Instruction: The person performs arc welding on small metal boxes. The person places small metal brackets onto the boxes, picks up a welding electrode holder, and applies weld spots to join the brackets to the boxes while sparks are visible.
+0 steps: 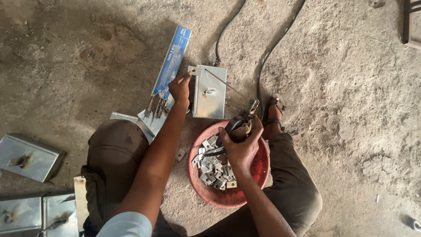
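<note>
Head view, looking down at a dusty concrete floor [342, 87]. Left hand [180, 87] pinching a small metal tab [194, 70] against the far left corner of a steel box [210, 93]. Right hand [240, 147] clenched around a welding holder [240, 123], thin rod [228, 86] reaching to the box. Red bowl [254, 175] of metal tabs near, under the right hand. Blue rod packet [171, 63] left of the box.
</note>
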